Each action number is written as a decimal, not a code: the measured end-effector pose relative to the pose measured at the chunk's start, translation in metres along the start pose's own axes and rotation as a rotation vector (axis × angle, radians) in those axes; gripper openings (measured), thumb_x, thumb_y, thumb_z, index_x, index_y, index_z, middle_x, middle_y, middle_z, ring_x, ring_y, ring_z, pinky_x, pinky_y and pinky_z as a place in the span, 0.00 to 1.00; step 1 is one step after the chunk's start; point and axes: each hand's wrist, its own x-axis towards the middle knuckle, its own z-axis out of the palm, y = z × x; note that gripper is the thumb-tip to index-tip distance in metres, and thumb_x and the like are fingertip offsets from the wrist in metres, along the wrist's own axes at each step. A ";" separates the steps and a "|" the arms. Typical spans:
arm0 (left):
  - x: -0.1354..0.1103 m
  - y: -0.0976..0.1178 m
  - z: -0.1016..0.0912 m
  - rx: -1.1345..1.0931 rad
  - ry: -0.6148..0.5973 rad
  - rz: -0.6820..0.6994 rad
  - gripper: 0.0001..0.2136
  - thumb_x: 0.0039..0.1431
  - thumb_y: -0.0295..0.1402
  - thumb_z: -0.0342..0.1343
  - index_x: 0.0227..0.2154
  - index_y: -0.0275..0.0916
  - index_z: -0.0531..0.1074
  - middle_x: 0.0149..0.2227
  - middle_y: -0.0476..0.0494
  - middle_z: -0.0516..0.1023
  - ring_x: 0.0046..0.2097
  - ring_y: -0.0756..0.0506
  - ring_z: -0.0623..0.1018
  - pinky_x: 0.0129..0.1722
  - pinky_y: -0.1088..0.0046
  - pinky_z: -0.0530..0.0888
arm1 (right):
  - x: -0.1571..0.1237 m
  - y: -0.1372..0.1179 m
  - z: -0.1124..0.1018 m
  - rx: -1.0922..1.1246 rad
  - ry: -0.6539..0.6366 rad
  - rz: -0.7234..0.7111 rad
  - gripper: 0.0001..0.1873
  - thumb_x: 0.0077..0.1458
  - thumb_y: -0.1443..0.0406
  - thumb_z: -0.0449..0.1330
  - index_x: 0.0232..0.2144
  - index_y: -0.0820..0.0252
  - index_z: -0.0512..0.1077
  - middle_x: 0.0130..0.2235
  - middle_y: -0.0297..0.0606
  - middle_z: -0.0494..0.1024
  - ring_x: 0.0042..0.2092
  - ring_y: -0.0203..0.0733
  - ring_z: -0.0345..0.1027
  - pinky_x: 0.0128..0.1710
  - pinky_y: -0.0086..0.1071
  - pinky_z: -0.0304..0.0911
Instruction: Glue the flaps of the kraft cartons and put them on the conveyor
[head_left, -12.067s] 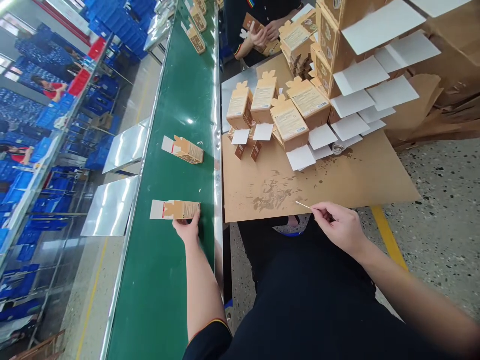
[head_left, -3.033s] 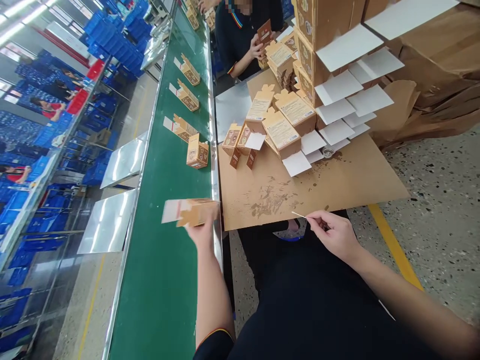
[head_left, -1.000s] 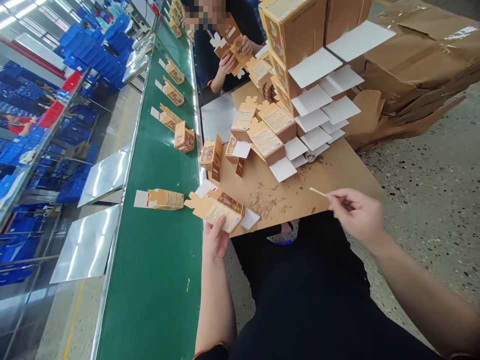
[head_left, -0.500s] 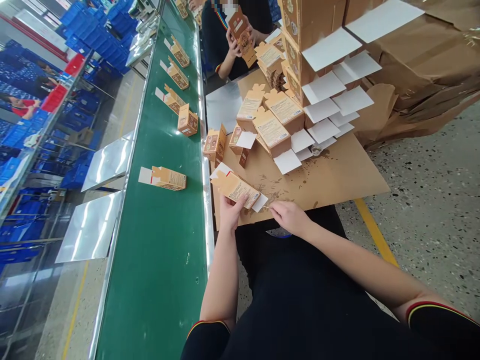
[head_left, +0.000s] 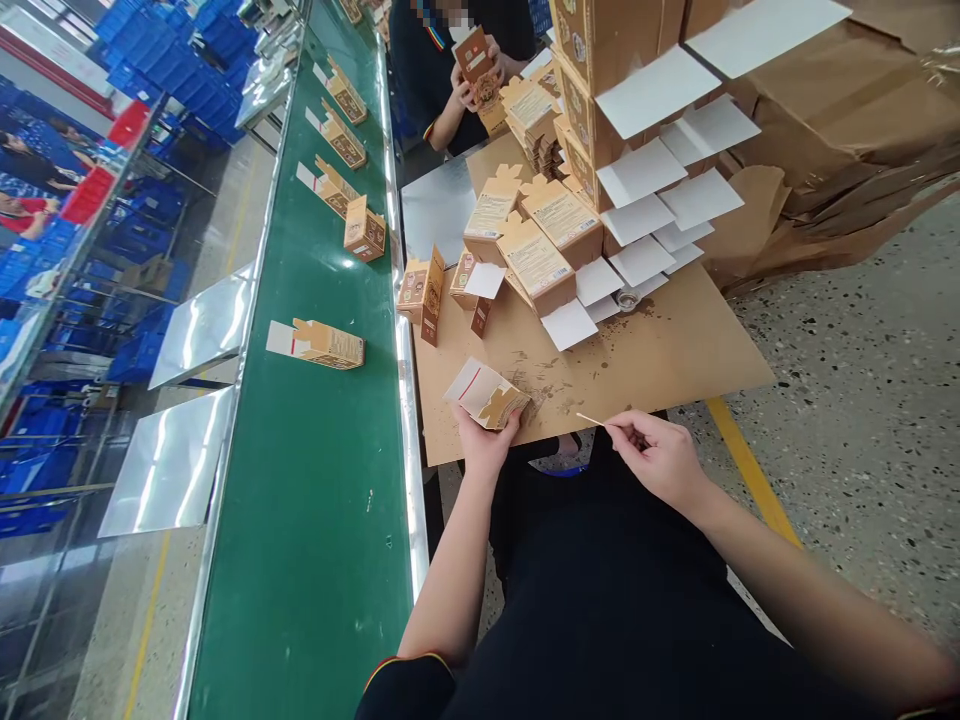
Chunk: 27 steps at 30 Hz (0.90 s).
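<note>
Where the brown cardboard surface (head_left: 675, 350) reaches its near edge, the left hand (head_left: 484, 448) clasps a small folding carton (head_left: 487, 395). It is likely light and crushable, best held by its side panels. The right hand (head_left: 658, 460) pinches a thin stick (head_left: 590, 420).

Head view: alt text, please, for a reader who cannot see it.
The left hand grips a small brown cardboard carton at the near edge of a brown cardboard worktop, while the right hand pinches a thin wooden stick beside it. A green conveyor belt to the left carries similar cartons.
</note>
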 end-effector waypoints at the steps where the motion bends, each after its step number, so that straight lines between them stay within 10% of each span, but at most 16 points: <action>1: 0.000 -0.001 0.003 0.006 0.012 0.006 0.38 0.50 0.49 0.82 0.56 0.46 0.66 0.58 0.30 0.81 0.67 0.27 0.81 0.65 0.47 0.80 | -0.002 -0.002 0.001 0.008 -0.005 0.002 0.18 0.75 0.54 0.62 0.33 0.53 0.80 0.26 0.34 0.78 0.26 0.39 0.71 0.29 0.32 0.70; 7: 0.005 -0.007 -0.014 0.042 0.089 0.018 0.43 0.45 0.50 0.83 0.58 0.48 0.64 0.57 0.33 0.81 0.61 0.28 0.85 0.64 0.43 0.82 | 0.000 -0.006 0.011 0.054 -0.044 -0.011 0.20 0.75 0.51 0.62 0.32 0.53 0.80 0.24 0.33 0.76 0.24 0.37 0.69 0.27 0.31 0.69; 13: 0.033 -0.028 -0.156 0.041 0.600 -0.021 0.49 0.45 0.49 0.84 0.61 0.50 0.55 0.68 0.30 0.74 0.70 0.30 0.80 0.70 0.41 0.79 | 0.008 0.005 0.006 0.059 -0.014 0.000 0.22 0.75 0.48 0.63 0.33 0.53 0.80 0.25 0.34 0.78 0.25 0.39 0.71 0.27 0.33 0.70; 18: 0.038 -0.046 -0.233 0.110 0.677 -0.271 0.48 0.40 0.36 0.82 0.58 0.47 0.55 0.64 0.32 0.74 0.69 0.31 0.79 0.74 0.39 0.75 | 0.020 0.006 0.003 0.068 -0.031 -0.016 0.23 0.74 0.46 0.63 0.33 0.54 0.81 0.25 0.35 0.78 0.23 0.38 0.70 0.25 0.32 0.69; 23: 0.029 -0.040 -0.213 0.485 1.091 0.125 0.40 0.52 0.37 0.74 0.62 0.47 0.57 0.66 0.32 0.64 0.74 0.27 0.69 0.77 0.35 0.67 | 0.023 0.008 -0.013 0.033 0.079 0.009 0.22 0.73 0.46 0.65 0.33 0.53 0.82 0.25 0.35 0.79 0.23 0.38 0.72 0.25 0.32 0.71; 27: 0.076 -0.020 -0.132 0.361 0.631 0.296 0.35 0.53 0.39 0.76 0.60 0.45 0.65 0.59 0.38 0.70 0.62 0.34 0.78 0.68 0.45 0.77 | 0.030 0.015 -0.025 0.017 0.159 0.024 0.22 0.72 0.44 0.66 0.34 0.52 0.82 0.25 0.35 0.79 0.23 0.39 0.71 0.25 0.33 0.73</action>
